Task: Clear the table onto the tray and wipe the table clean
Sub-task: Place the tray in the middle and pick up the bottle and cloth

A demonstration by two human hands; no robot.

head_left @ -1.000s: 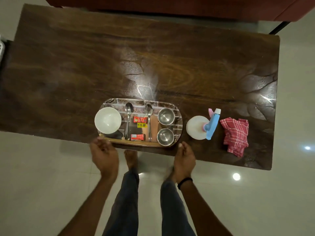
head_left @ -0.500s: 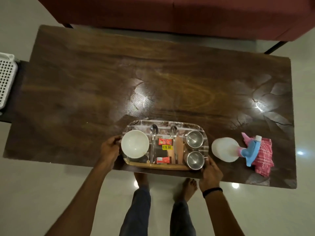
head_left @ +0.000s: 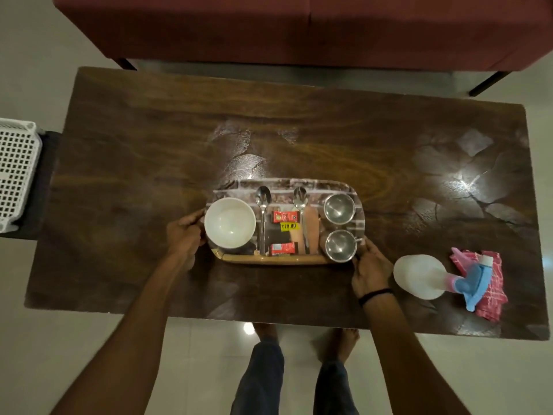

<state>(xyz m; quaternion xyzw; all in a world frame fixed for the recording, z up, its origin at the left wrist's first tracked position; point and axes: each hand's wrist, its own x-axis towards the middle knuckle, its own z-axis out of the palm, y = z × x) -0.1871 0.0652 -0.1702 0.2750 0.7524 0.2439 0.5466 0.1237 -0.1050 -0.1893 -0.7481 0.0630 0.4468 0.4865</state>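
The left hand [head_left: 184,235] and right hand [head_left: 369,269] are gripping the tray [head_left: 360,211] ends at frame centre on the desk [head_left: 149,163], fingertips hiding underneath. It is carrying one bowl [head_left: 229,222], two spoons [head_left: 263,205], two steel cups [head_left: 339,208], two red packets [head_left: 285,217]; print unreadable

Both arms reach forward. The left hand [head_left: 185,235] curls closed at one end, the right hand [head_left: 369,269] at the other, fingers seemingly clamped, thumbs on top.
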